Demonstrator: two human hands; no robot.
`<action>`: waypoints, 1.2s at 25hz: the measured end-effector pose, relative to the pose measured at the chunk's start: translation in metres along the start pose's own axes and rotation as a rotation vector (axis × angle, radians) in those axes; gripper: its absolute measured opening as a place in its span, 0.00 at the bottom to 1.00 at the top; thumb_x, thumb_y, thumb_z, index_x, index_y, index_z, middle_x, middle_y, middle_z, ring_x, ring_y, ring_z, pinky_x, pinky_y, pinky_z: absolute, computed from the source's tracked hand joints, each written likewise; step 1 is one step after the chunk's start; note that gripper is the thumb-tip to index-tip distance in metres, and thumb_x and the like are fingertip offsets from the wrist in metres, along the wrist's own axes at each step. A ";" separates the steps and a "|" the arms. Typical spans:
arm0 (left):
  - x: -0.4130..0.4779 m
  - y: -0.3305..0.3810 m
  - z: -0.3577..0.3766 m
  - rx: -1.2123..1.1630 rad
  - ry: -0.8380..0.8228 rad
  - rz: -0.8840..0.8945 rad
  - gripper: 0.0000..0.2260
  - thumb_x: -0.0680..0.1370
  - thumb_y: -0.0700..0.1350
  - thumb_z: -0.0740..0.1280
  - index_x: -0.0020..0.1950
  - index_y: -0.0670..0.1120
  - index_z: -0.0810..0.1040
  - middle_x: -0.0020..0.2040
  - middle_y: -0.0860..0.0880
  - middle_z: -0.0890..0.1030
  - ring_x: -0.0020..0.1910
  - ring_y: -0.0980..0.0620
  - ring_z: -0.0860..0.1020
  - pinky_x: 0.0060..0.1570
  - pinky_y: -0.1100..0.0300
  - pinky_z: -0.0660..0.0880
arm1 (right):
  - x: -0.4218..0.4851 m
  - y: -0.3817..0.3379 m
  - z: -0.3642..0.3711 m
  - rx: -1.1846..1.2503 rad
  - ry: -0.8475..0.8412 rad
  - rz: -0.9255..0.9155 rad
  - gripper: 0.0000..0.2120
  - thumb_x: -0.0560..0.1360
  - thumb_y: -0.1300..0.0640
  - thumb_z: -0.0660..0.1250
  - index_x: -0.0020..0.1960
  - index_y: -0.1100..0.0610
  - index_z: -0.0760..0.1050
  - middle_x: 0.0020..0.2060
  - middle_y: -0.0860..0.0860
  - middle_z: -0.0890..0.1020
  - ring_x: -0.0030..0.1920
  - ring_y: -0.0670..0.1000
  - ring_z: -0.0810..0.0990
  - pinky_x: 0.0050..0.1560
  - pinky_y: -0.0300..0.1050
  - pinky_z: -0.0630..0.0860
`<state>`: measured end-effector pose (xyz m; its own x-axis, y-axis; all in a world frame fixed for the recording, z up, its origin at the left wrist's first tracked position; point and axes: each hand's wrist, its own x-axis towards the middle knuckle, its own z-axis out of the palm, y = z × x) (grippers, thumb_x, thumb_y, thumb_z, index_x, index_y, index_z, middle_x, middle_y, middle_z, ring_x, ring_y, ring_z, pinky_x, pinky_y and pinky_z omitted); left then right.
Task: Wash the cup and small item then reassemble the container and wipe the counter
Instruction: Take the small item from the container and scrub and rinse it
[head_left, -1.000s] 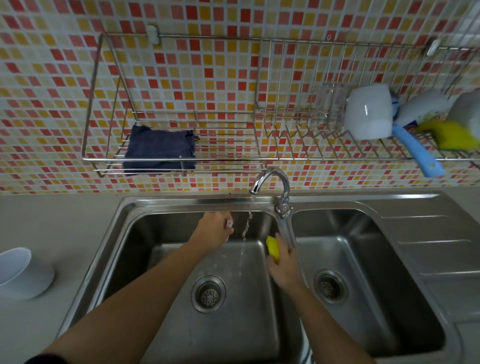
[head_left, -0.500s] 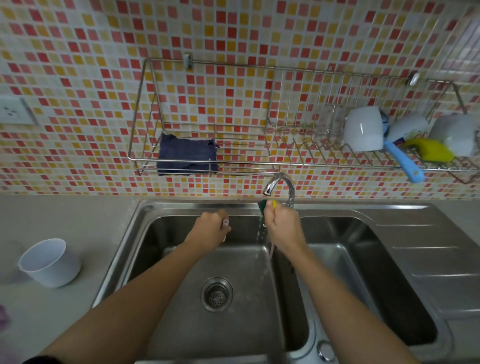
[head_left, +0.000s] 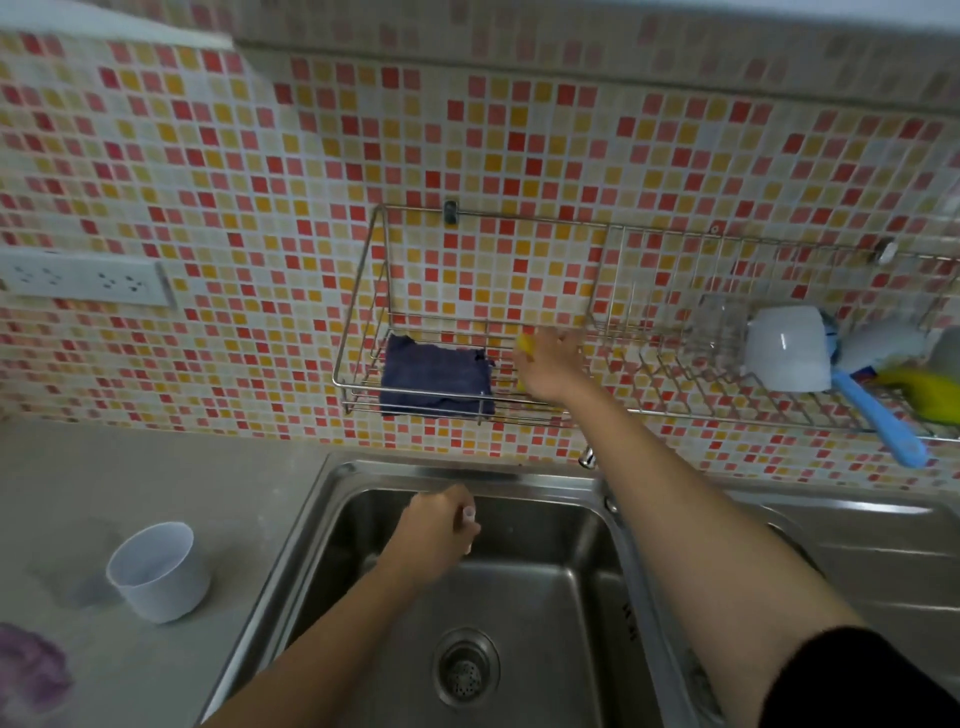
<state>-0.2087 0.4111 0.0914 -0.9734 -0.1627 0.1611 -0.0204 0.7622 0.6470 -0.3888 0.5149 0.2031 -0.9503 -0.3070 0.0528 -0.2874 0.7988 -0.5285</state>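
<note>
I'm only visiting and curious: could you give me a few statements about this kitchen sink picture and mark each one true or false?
1. The right hand is up at the wire rack, with a yellow sponge at its fingers. True.
2. The white cup sits inside the sink. False: it stands upright on the counter, left of the sink.
3. The left hand holds a small item over the sink. True.
4. The blue cloth lies on the counter. False: it lies in the wire rack on the wall, just left of the right hand.
</note>
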 end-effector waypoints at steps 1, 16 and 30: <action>-0.003 -0.004 -0.005 0.002 0.002 -0.016 0.04 0.76 0.45 0.67 0.45 0.50 0.72 0.43 0.52 0.78 0.42 0.57 0.78 0.43 0.69 0.72 | 0.008 -0.006 0.006 -0.083 -0.084 0.036 0.27 0.81 0.49 0.50 0.75 0.61 0.49 0.75 0.60 0.45 0.73 0.65 0.47 0.72 0.55 0.53; -0.015 -0.046 0.035 -0.988 -0.078 -0.979 0.06 0.74 0.38 0.67 0.48 0.37 0.79 0.36 0.45 0.75 0.27 0.55 0.70 0.22 0.68 0.67 | -0.145 0.069 0.099 0.108 0.395 -0.231 0.09 0.75 0.58 0.63 0.54 0.57 0.74 0.50 0.51 0.75 0.48 0.47 0.73 0.50 0.32 0.69; -0.063 -0.071 0.029 -0.177 0.013 -0.473 0.12 0.76 0.41 0.67 0.58 0.41 0.73 0.51 0.43 0.81 0.51 0.46 0.80 0.45 0.62 0.73 | -0.184 0.094 0.232 -0.207 -0.395 -0.075 0.27 0.80 0.49 0.51 0.75 0.59 0.51 0.76 0.57 0.51 0.74 0.58 0.54 0.72 0.52 0.54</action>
<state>-0.1522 0.3853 0.0135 -0.8640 -0.4732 -0.1718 -0.4184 0.4851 0.7678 -0.2134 0.5264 -0.0533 -0.8190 -0.5093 -0.2642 -0.4094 0.8414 -0.3528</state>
